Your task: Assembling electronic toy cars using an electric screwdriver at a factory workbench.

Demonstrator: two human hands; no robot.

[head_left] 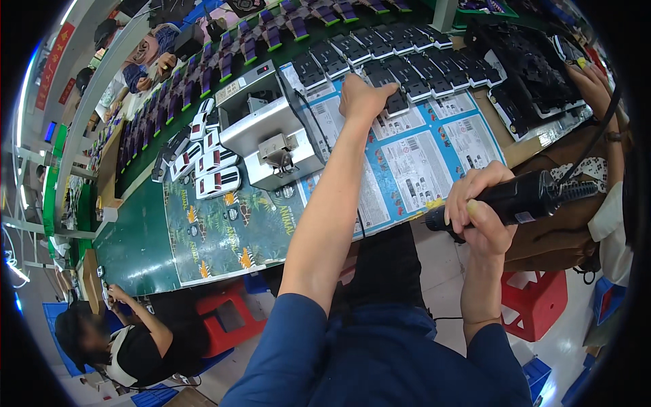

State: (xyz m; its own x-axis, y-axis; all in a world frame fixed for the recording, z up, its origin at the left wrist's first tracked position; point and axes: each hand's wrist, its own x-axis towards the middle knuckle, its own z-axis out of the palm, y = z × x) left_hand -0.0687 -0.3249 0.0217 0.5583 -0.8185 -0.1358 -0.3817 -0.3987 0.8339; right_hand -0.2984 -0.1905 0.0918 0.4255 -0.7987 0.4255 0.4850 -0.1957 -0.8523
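Observation:
My left hand (pixel 366 98) reaches over the table to rows of black toy car chassis (pixel 415 70). Its thumb and fingers straddle one black chassis (pixel 377 73) at the near left of the rows. Part of that piece is hidden by the hand. In front of my body on the right, my right hand (pixel 483 203) is wrapped around a black electric screwdriver (pixel 522 195). The tool lies nearly level, its narrower end toward the left and its cord end toward the right.
Left of the chassis stands a silver metal machine (pixel 281 146), with white toy car bodies (pixel 217 159) beside it. Printed sheets (pixel 413 159) cover the tabletop. Purple-and-green parts (pixel 207 71) line the far side. A co-worker's hand (pixel 588 85) is at right, near a black tray (pixel 525 68).

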